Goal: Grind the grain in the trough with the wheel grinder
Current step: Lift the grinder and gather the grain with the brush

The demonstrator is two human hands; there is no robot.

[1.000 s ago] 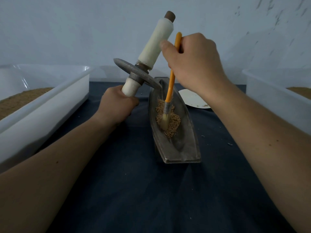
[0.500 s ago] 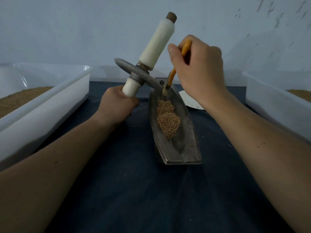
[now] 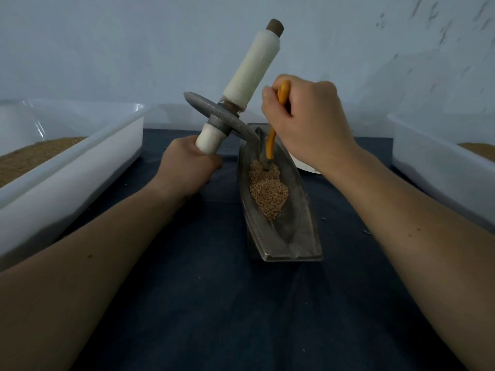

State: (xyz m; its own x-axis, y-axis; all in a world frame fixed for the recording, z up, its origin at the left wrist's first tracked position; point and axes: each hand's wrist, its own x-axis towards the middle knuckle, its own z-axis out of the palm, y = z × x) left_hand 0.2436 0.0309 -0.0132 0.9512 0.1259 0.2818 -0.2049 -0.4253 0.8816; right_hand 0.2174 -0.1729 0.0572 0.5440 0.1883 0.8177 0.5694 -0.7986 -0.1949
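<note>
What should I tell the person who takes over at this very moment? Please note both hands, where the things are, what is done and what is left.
Left hand: grips the grinder by its lower handle, tilted, with the wheel lifted off the grain.
Right hand: grips an orange brush, its tip in the far end of the grain.
Trough: on the dark cloth, with the grain piled in its middle and far half.
Done: the grain is in the trough, gathered into a pile.
Left: probably put the brush aside, set the wheel in the trough and roll it over the grain.
</note>
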